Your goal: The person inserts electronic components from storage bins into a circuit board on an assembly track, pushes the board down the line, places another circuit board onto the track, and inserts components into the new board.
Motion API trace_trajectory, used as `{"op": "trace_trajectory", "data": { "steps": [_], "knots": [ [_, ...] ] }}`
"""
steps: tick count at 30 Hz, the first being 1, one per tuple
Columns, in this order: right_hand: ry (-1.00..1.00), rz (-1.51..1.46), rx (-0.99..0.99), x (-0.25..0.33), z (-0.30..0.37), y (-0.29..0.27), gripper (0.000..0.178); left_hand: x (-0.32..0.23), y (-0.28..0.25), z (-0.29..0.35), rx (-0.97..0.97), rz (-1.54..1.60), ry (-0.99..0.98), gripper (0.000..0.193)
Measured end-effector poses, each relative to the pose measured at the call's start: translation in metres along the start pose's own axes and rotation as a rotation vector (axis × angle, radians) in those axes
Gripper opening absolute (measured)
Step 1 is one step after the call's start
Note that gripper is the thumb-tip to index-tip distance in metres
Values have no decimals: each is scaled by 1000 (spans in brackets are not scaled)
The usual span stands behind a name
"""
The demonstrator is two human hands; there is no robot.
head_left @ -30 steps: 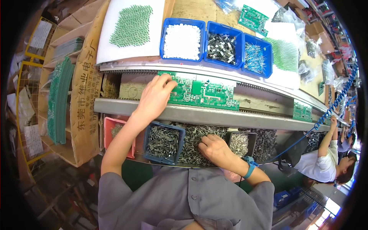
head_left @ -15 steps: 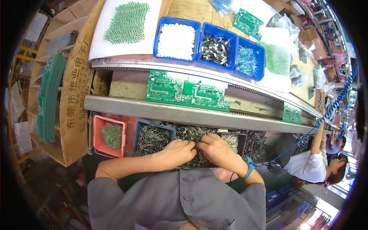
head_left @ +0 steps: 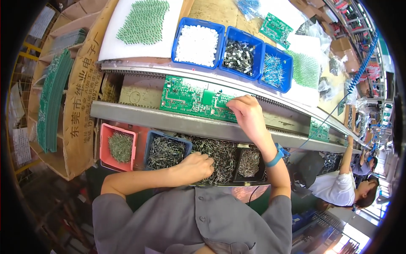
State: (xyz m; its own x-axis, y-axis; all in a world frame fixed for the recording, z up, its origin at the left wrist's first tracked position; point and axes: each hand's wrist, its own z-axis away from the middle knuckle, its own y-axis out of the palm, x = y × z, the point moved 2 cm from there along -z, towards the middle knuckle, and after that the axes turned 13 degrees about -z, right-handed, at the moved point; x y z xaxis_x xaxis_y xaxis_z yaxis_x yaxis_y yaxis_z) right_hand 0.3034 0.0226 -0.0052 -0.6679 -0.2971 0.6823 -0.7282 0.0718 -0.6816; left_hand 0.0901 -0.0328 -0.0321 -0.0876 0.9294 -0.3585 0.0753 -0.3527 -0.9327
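My right hand (head_left: pixel 246 111) is at the right part of a green circuit board (head_left: pixel 186 96), thumb and fingers pinched together at its surface. Anything between those fingertips is too small to make out. The board lies in a metal-railed track and bears many small parts. Below the track, my left hand (head_left: pixel 196 166) rests with curled fingers at the left side of a heap of small metal-legged components (head_left: pixel 222 154). Its fingertips are partly hidden, so I cannot see what they hold. A blue wristband (head_left: pixel 276 155) with a coiled cord circles my right wrist.
Beside the heap stand a pink bin (head_left: pixel 102 146), a blue-grey bin (head_left: pixel 149 144) and a small black box (head_left: pixel 237 163) of parts. Beyond the rail (head_left: pixel 169 119) are blue bins (head_left: pixel 222 46). Stacked boards (head_left: pixel 55 101) fill a carton (head_left: pixel 82 122) at left; a co-worker (head_left: pixel 338 186) is at right.
My right hand has left the component heap and moved up over the rail to the circuit board. My left hand stays at the heap, slightly lower and left.
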Motion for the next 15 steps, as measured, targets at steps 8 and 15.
{"op": "trace_trajectory", "data": {
  "steps": [8,15],
  "knots": [
    [-38,136,-17,-12,-7,11,15,4,-6,0,-60,40,-8,4],
    [-36,183,1,-11,-9,12,14,2,-5,0,-11,115,-19,8]
  ]
}}
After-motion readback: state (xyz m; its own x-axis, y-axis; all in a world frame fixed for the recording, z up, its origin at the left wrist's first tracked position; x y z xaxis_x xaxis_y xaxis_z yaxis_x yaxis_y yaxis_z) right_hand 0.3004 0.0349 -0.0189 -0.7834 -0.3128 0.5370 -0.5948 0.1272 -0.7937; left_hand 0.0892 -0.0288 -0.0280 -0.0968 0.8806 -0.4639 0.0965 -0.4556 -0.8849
